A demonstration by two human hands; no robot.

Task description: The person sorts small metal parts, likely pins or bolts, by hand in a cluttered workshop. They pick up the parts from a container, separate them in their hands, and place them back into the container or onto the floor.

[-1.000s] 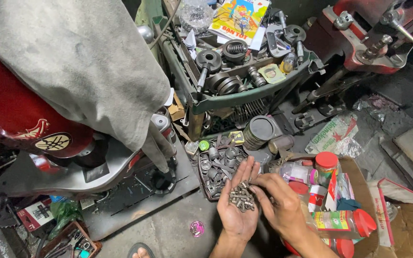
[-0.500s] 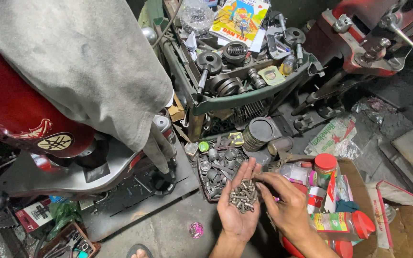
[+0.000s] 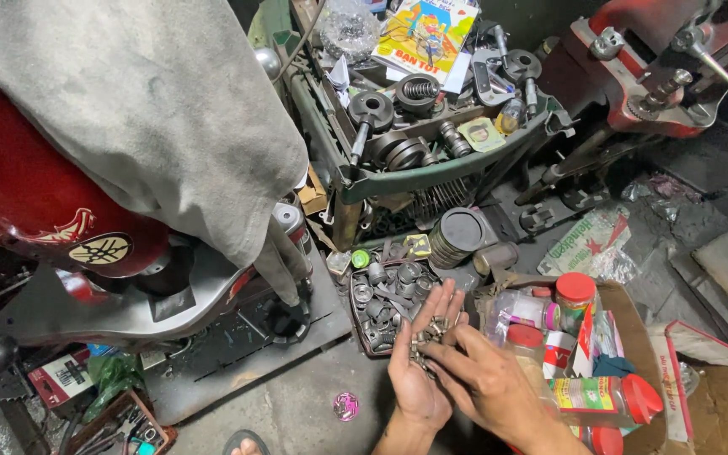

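My left hand (image 3: 419, 371) lies palm up low in the view, cupping a pile of small metal bolts (image 3: 425, 339). My right hand (image 3: 490, 383) reaches in from the right, its fingertips on the pile. Whether it pinches one of the pieces I cannot tell. Both hands hover just in front of a small dark tray (image 3: 385, 299) filled with rings, washers and other little metal parts.
A green crate (image 3: 431, 177) of heavy machine parts stands behind the tray. A cardboard box (image 3: 634, 337) with red-capped jars sits at the right. A red motorcycle (image 3: 35, 202) under a grey cloth (image 3: 128, 109) fills the left. A round tin (image 3: 457, 236) rests near the tray.
My right hand has moved in over my left palm, its fingers now sorting through the bolts. My left hand stays cupped in about the same place.
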